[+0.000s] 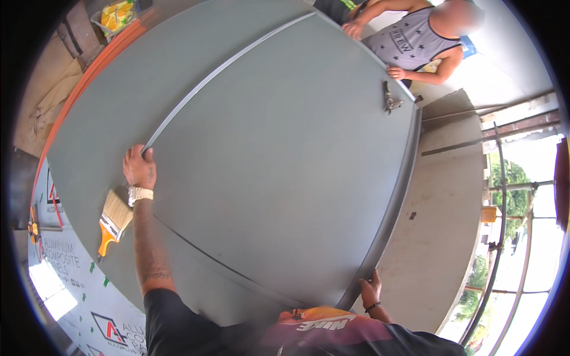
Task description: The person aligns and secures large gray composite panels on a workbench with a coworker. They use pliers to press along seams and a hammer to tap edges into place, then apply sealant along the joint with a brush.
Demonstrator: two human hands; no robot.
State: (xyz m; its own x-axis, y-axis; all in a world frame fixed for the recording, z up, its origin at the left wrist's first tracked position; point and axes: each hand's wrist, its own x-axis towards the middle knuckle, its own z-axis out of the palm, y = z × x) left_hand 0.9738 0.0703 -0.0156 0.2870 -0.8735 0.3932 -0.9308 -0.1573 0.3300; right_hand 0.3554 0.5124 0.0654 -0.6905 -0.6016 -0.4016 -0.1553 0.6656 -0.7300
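A large grey sheet panel [285, 148] spreads in front of me. Across it runs a long, thin, light metal strip [219, 68], from my side to the far edge. My left hand [141, 169] is closed on its near end, thumb and fingers pinching it against the panel. My right hand [371, 289] grips the panel's right edge close to my body, its fingers partly hidden. A wide paintbrush [113, 221] with an orange handle lies beside my left wrist. Near the far right corner rests a plier-like metal tool [390, 99].
A co-worker [409, 44] stands at the far edge, both hands on it. Printed protective film [77, 279] covers the surface at lower left. Orange edging [83, 83] lines the left side. Scaffold poles [502, 190] stand outside an opening on the right, past a bare wall [439, 202].
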